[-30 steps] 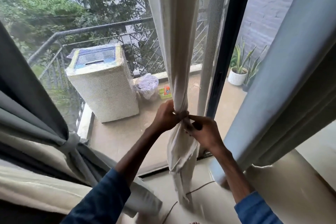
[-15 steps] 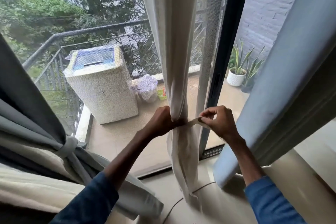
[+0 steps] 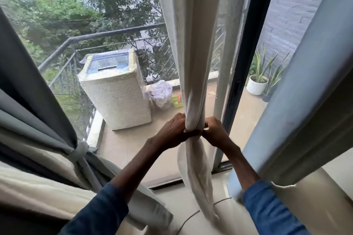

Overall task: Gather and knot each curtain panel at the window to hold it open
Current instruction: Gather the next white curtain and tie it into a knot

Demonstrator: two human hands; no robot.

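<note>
A cream curtain panel hangs in the middle of the window, bunched into a narrow column and cinched at waist height by a thin tie. My left hand grips the bunched cloth from the left at the cinch. My right hand pinches the tie at the panel's right side. Below the cinch the cloth tail hangs loose to the floor. At the left, a grey curtain panel is gathered and bound by a grey knot. A pale blue-grey panel hangs loose at the right.
Beyond the glass, a covered washing machine and a filled plastic bag stand on the balcony by the railing. Potted plants sit past the dark sliding door frame. A thin cord lies on the floor.
My right hand, which had pulled the tie out to the right, has come back against the panel. The tie now sits tight around the cloth. My left hand keeps its grip.
</note>
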